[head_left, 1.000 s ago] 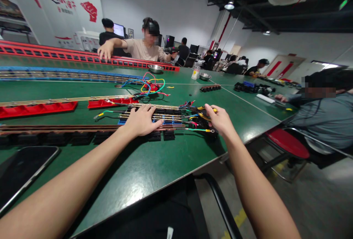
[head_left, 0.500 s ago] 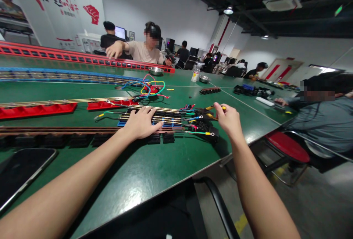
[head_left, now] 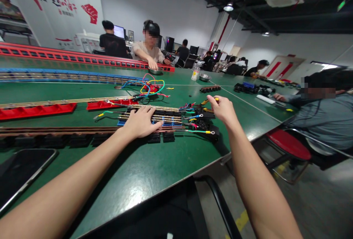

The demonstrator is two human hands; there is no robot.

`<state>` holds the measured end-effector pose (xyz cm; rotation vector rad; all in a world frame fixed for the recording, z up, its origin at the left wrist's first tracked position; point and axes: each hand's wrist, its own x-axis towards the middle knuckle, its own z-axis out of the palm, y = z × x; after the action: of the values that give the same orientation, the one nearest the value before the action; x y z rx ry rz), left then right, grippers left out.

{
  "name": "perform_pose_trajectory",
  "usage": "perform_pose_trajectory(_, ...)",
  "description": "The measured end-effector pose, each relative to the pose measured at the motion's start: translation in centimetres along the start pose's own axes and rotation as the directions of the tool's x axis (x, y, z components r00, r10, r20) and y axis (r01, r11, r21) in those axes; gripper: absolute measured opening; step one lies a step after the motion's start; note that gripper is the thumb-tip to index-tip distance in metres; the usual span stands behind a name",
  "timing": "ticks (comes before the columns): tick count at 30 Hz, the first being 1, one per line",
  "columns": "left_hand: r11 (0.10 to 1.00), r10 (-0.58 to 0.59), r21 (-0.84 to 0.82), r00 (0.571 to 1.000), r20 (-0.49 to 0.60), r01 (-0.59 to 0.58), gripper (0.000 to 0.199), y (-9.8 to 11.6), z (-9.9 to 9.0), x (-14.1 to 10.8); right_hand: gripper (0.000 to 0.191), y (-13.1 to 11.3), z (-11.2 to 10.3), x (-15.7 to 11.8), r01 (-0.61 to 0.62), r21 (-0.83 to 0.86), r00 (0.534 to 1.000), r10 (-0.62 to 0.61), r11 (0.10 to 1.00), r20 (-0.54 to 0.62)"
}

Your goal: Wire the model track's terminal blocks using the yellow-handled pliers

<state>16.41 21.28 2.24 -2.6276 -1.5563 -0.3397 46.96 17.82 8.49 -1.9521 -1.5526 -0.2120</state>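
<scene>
My left hand (head_left: 140, 122) lies flat with fingers spread, pressing on a bundle of thin brass-coloured rails (head_left: 167, 118) in black and blue holders. Wires with ring terminals come out of the right end of the bundle, among them a green wire (head_left: 197, 132) with a yellow sleeve. Just beyond that end, my right hand (head_left: 224, 109) is closed around yellow-handled pliers (head_left: 205, 102). Their jaws are too small and dark to make out against the black parts (head_left: 204, 125).
A brown rail strip (head_left: 57, 131) runs left along the table, with a phone (head_left: 26, 169) nearer me. Behind lie red holders (head_left: 38, 110), a blue strip (head_left: 68, 75) and looped coloured wires (head_left: 162, 89). Co-workers sit across and at the right, beside a red stool (head_left: 288, 145).
My right hand has moved slightly left and up with the pliers. My left hand stays put. The co-worker opposite has lowered a hand to a metal bowl.
</scene>
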Motion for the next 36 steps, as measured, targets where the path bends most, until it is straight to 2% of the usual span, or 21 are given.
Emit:
perform_pose_trajectory(3,1.0,0.003,-0.003,1.0,-0.007,-0.003,0.073,-0.1,0.1,0.0,0.051,0.7,0.0,1.5,-0.062,0.047,0.997,0.059,0.997,0.053)
perform_pose_trajectory(6,1.0,0.005,-0.007,1.0,-0.008,-0.005,0.074,-0.1,0.1,0.0,0.051,1.7,0.0,2.9,-0.132,0.154,0.979,0.105,0.979,0.174)
perform_pose_trajectory(9,1.0,0.007,-0.017,1.0,-0.002,-0.007,0.074,-0.2,0.2,0.0,0.051,2.1,0.1,3.5,-0.19,0.227,0.965,0.139,0.955,0.223)
perform_pose_trajectory(16,0.999,-0.001,-0.043,1.0,0.015,0.001,0.077,-0.3,0.2,0.1,0.034,1.0,0.3,2.0,-0.332,0.275,0.919,0.243,0.902,0.311)
perform_pose_trajectory(19,0.999,0.007,-0.038,1.0,0.021,-0.006,0.078,-0.2,0.1,0.0,0.025,1.1,0.5,0.9,-0.368,0.316,0.902,0.253,0.874,0.351)
perform_pose_trajectory(23,0.999,0.013,-0.037,1.0,0.016,-0.012,0.077,-0.2,0.0,0.0,0.021,1.9,0.9,-0.1,-0.356,0.395,0.909,0.217,0.847,0.355)
perform_pose_trajectory(30,0.999,0.003,-0.043,1.0,0.023,-0.002,0.076,-0.2,0.2,0.1,0.031,2.1,1.2,-0.6,-0.332,0.457,0.927,0.197,0.825,0.318)
perform_pose_trajectory(32,0.999,0.007,-0.042,1.0,0.019,-0.007,0.075,-0.2,0.2,0.0,0.034,1.9,1.1,-0.6,-0.294,0.401,0.94,0.186,0.868,0.287)
perform_pose_trajectory(36,0.999,0.003,-0.039,1.0,0.015,-0.002,0.075,-0.2,0.3,0.0,0.036,0.9,0.8,-1.0,-0.194,0.176,0.964,0.154,0.965,0.217)
